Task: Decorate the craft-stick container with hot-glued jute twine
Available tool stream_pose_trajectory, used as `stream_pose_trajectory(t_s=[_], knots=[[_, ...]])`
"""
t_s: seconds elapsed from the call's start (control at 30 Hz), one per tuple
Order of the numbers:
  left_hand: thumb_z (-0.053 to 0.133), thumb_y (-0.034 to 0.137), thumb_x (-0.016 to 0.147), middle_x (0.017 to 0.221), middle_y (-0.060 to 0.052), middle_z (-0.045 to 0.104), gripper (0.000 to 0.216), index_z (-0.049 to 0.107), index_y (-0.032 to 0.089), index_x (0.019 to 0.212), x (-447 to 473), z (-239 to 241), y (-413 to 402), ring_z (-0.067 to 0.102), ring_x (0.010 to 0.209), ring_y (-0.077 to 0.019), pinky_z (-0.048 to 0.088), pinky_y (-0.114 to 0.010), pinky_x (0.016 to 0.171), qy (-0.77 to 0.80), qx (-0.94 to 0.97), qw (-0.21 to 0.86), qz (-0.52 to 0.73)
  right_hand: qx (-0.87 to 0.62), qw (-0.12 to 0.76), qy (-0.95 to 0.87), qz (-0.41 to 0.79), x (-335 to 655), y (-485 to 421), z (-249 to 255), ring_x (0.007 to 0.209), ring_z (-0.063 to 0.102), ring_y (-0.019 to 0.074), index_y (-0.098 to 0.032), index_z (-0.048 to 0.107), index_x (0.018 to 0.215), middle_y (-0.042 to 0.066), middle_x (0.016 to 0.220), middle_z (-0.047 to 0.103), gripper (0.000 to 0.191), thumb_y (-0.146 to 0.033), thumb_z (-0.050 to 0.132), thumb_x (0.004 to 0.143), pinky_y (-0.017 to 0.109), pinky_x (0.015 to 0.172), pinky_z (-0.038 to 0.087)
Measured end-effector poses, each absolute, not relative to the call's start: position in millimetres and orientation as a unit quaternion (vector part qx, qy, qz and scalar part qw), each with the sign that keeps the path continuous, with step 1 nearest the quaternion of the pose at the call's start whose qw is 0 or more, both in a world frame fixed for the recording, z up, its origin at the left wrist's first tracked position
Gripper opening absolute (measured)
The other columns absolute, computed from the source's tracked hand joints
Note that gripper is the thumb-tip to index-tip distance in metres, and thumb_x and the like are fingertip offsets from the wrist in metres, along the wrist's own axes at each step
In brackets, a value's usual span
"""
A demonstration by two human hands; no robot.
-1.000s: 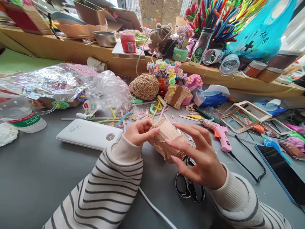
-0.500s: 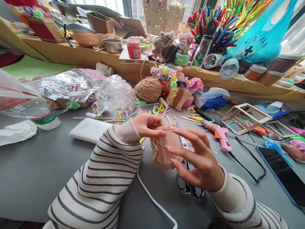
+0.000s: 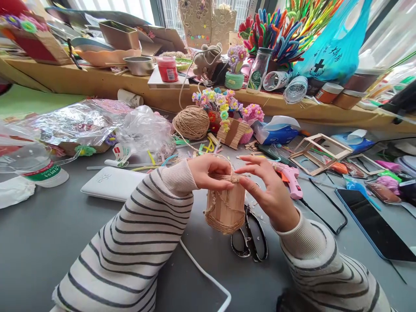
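I see the left hand (image 3: 209,171), grip clamped on a pale wooden cup (image 3: 230,203) trimmed with brown twine (image 3: 224,226), beside black-handled scissors (image 3: 250,242); the right hand (image 3: 271,193), near the scissors, has its grip apart.

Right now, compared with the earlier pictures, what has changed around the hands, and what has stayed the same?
The stick-sided container has swung from a slant to nearly upright. The right hand has shifted from alongside it up to its rim, baring more of the scissors. The left hand keeps its hold at the rim; the pink glue gun and white power bank lie where they were.
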State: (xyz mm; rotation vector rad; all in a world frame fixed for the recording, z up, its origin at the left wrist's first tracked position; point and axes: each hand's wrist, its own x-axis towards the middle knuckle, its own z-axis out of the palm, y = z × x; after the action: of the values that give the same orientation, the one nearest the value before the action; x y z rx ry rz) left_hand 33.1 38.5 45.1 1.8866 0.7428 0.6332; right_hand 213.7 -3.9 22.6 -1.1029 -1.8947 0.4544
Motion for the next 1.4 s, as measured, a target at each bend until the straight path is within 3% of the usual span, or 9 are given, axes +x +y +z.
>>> stream_pose_trajectory(t_s=[0.27, 0.4, 0.53, 0.67, 0.8, 0.93, 1.03, 1.17, 1.4], knots=[[0.062, 0.039, 0.063, 0.06, -0.001, 0.059, 0.019, 0.064, 0.02, 0.06, 34, 44, 41, 0.05, 0.059, -0.0142, 0.038, -0.025, 0.059, 0.27, 0.812, 0.416, 0.308, -0.422, 0.443, -0.762, 0.213, 218, 3, 21, 0.104, 0.053, 0.0196, -0.021, 0.061, 0.075, 0.008, 0.108, 0.057, 0.016, -0.035, 0.054, 0.08, 0.041, 0.091, 0.041], [0.061, 0.036, 0.065, 0.087, -0.006, 0.066, 0.018, 0.066, 0.021, 0.075, 31, 37, 38, 0.058, 0.088, -0.0215, 0.042, -0.031, 0.081, 0.276, 0.776, 0.446, 0.351, -0.427, 0.443, -0.756, 0.224, 219, 5, 20, 0.104, 0.052, 0.0184, -0.021, 0.062, 0.075, 0.007, 0.108, 0.057, 0.015, -0.033, 0.055, 0.079, 0.039, 0.091, 0.041], [0.066, 0.038, 0.062, 0.114, -0.01, 0.057, 0.042, 0.06, 0.023, 0.101, 30, 24, 28, 0.051, 0.11, -0.0264, 0.04, -0.039, 0.09, 0.354, 0.677, 0.505, 0.402, -0.428, 0.444, -0.752, 0.233, 218, 5, 20, 0.104, 0.052, 0.0176, -0.02, 0.062, 0.074, 0.007, 0.108, 0.057, 0.014, -0.032, 0.055, 0.08, 0.038, 0.092, 0.041], [0.076, 0.038, 0.051, 0.132, -0.015, 0.041, 0.079, 0.04, 0.025, 0.121, 31, 5, 15, 0.045, 0.118, -0.0304, 0.037, -0.045, 0.094, 0.375, 0.575, 0.599, 0.412, -0.427, 0.446, -0.751, 0.233, 218, 4, 20, 0.104, 0.052, 0.0175, -0.021, 0.062, 0.075, 0.007, 0.109, 0.057, 0.014, -0.032, 0.055, 0.079, 0.037, 0.092, 0.041], [0.078, 0.036, 0.049, 0.132, -0.019, 0.039, 0.104, 0.018, 0.022, 0.133, 38, -5, 0, 0.051, 0.111, -0.0307, 0.036, -0.045, 0.095, 0.393, 0.512, 0.641, 0.415, -0.425, 0.444, -0.751, 0.242, 219, 3, 20, 0.105, 0.051, 0.0179, -0.021, 0.062, 0.074, 0.007, 0.11, 0.056, 0.013, -0.031, 0.055, 0.08, 0.038, 0.092, 0.04], [0.074, 0.037, 0.053, 0.116, -0.016, 0.054, 0.107, 0.009, 0.017, 0.136, 44, -6, -9, 0.055, 0.103, -0.0309, 0.035, -0.049, 0.094, 0.415, 0.51, 0.626, 0.419, -0.425, 0.441, -0.748, 0.256, 220, 4, 20, 0.106, 0.05, 0.0182, -0.021, 0.062, 0.075, 0.006, 0.112, 0.055, 0.014, -0.032, 0.055, 0.08, 0.038, 0.093, 0.038], [0.072, 0.037, 0.057, 0.114, -0.015, 0.055, 0.107, 0.004, 0.015, 0.136, 46, -4, -11, 0.055, 0.103, -0.0299, 0.035, -0.048, 0.094, 0.419, 0.518, 0.633, 0.395, -0.425, 0.439, -0.744, 0.272, 220, 4, 20, 0.107, 0.049, 0.0178, -0.021, 0.062, 0.076, 0.007, 0.114, 0.053, 0.014, -0.032, 0.055, 0.08, 0.037, 0.094, 0.037], [0.07, 0.038, 0.059, 0.12, -0.016, 0.05, 0.105, 0.004, 0.015, 0.136, 46, -1, -11, 0.051, 0.109, -0.03, 0.033, -0.046, 0.097, 0.421, 0.517, 0.634, 0.392, -0.42, 0.439, -0.74, 0.289, 221, 4, 19, 0.106, 0.049, 0.0175, -0.021, 0.062, 0.077, 0.006, 0.115, 0.053, 0.014, -0.032, 0.054, 0.08, 0.036, 0.094, 0.037], [0.067, 0.043, 0.061, 0.114, -0.015, 0.051, 0.101, 0.005, 0.014, 0.135, 46, -3, -10, 0.053, 0.104, -0.0286, 0.035, -0.045, 0.094, 0.418, 0.517, 0.636, 0.392, -0.418, 0.438, -0.741, 0.291, 223, 4, 20, 0.107, 0.048, 0.0179, -0.021, 0.061, 0.077, 0.006, 0.115, 0.052, 0.014, -0.033, 0.054, 0.08, 0.037, 0.094, 0.037]])
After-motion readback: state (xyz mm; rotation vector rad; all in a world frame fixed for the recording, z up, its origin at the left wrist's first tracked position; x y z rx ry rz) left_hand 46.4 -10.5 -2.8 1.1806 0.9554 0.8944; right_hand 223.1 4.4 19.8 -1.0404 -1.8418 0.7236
